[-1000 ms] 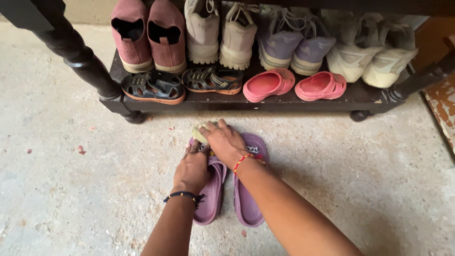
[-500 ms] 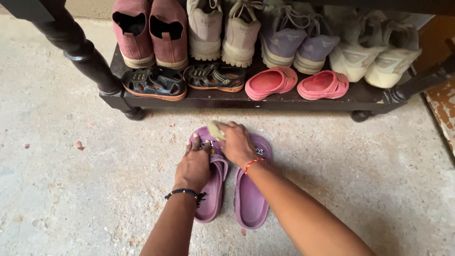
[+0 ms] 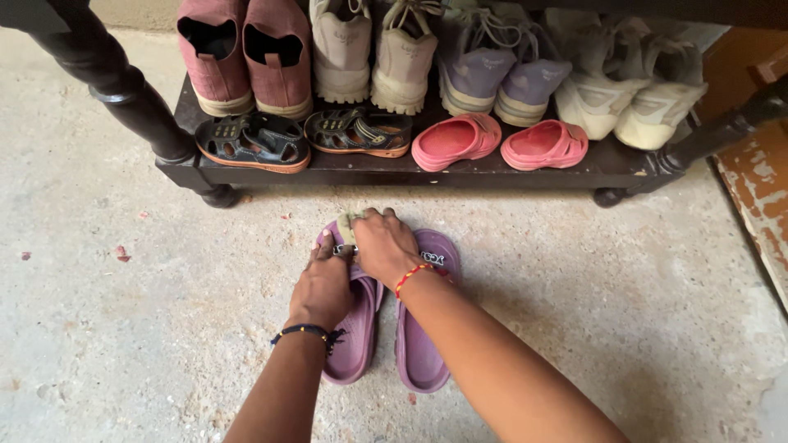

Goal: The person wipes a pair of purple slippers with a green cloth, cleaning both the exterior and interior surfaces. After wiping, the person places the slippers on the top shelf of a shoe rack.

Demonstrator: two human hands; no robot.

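Fingers of the left hand (image 3: 322, 287) lie spread and flat on the front strap of the left purple clog (image 3: 351, 328), pressing it to the floor without closing round anything. Just beside it, the right hand (image 3: 384, 246) is curled shut over a small pale cloth (image 3: 346, 226), only a corner of which shows past the knuckles at the toe of that same clog. A black beaded band circles the left wrist, a red and yellow thread the right. The right forearm crosses above the right purple clog (image 3: 420, 344), hiding part of its strap; both clogs lie side by side, toes pointing away, on a rough, speckled concrete floor (image 3: 139, 328).

Beyond the toes, near but apart, stands a low dark wooden shoe rack (image 3: 394, 174) with turned legs. Along its front edge sit two black sandals with orange soles (image 3: 253, 143) and two small pink clogs (image 3: 501, 141). Behind them stand a pair of dusty red slip-ons (image 3: 246, 53), beige trainers (image 3: 373, 53), lilac trainers (image 3: 497, 70) and cream trainers (image 3: 628, 94). A board with peeling paint (image 3: 759, 197) leans at the far right.
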